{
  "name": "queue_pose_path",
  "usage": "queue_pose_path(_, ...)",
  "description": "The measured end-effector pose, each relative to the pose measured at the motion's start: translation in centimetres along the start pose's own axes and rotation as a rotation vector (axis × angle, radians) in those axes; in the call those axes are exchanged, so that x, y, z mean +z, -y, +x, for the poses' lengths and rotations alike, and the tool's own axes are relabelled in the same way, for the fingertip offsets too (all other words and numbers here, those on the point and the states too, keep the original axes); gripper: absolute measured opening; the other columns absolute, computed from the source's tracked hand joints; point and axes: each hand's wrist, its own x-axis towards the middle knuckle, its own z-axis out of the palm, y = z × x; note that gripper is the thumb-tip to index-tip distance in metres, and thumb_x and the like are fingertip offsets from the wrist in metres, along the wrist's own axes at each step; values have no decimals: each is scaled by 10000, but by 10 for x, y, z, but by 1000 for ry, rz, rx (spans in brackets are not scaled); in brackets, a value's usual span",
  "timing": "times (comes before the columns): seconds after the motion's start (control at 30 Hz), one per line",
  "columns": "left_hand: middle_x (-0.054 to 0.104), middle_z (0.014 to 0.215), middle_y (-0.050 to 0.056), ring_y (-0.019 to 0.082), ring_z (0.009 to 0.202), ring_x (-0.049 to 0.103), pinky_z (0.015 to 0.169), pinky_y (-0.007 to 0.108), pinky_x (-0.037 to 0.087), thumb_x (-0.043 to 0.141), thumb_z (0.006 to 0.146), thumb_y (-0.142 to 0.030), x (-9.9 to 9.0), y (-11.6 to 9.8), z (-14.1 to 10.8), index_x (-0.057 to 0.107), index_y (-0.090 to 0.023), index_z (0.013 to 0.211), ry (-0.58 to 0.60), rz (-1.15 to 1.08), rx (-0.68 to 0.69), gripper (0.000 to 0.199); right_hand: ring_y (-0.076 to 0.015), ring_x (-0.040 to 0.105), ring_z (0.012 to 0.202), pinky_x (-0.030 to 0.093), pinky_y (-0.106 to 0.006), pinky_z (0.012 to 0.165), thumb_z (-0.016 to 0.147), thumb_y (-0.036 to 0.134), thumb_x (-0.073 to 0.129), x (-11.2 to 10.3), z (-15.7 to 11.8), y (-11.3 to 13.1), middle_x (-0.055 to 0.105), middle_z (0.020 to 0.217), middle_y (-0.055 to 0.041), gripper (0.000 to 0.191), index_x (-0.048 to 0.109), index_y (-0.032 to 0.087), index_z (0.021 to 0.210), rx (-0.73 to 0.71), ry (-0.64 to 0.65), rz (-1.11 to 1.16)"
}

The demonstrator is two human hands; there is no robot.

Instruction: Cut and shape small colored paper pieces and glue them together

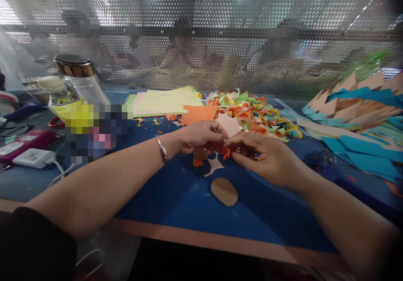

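1. Spanning the far side of the scene, a perforated screen [208,73] stands beyond the table [182,211], whose blue top carries everything here.
2. Far right lie blue and peach papers [362,125], fanned loosely; a sleeve or forearm brushing them could spread them toward the work.
3. Far and just right of centre sits a pile of cut paper scraps [252,113], with a paper stack [166,100] to its left. A small finished piece dropped among those curls would probably be hard to pick out.
4. Left hand [201,137]: thumb and fingers curled in near the centre; I cannot tell whether they grip anything, since the tips are blurred and overlap.
5. Right hand [262,155]: thumb and fingertips pinched on a small bit of paper, close beside the left fingertips.
6. Just beyond the hands are an orange sheet [200,114] and a pale pink sheet [229,123], both with pointed edges; a knuckle catching a point could bend it.
7. On the near side lies a cardboard oval [224,191], flat and untouched; a dragging wrist might nudge it.
8. Smallest, the orange paper piece [226,153] is at the right fingertips, mid-table. Too hard a squeeze could crease or tear it.
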Motion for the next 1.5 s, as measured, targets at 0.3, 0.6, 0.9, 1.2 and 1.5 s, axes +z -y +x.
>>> queue_pose_path(0.3,655,646,-28,56,577,592,623,205,438,636,780,-8,5,-2,-1,630,-148,726,58,-28,-23,150,-143,586,565,452,-273,537,911,320,630,-3,1,7,673,711,-9,127,721,237,940,9,22,8)
queue_pose_path(0.6,633,783,-25,73,659,590,684,248,455,631,823,-66,10,2,0,568,-192,846,-328,105,332,142,-143,578,556,466,-278,513,918,428,689,-8,2,1,691,739,-28,213,729,223,964,70,-100,71)
queue_pose_path(0.9,634,942,33,121,786,567,748,288,474,594,860,-103,17,3,-18,618,-215,829,-361,550,655,119,-140,606,572,498,-276,522,899,346,718,-12,4,-8,710,780,-22,147,717,237,996,98,-218,70)
queue_pose_path(1.2,646,949,46,121,777,588,743,288,502,582,853,-73,19,3,-20,674,-198,875,-329,708,681,157,-139,637,614,537,-291,562,899,412,713,-12,4,-16,755,905,-48,219,721,229,1020,100,-267,59)
queue_pose_path(1.5,715,1002,35,87,719,624,689,260,554,566,837,-76,11,14,-8,703,-189,930,-338,759,769,200,-145,649,592,541,-287,537,878,460,743,-13,5,-22,785,892,-50,272,737,233,1027,95,-268,52)
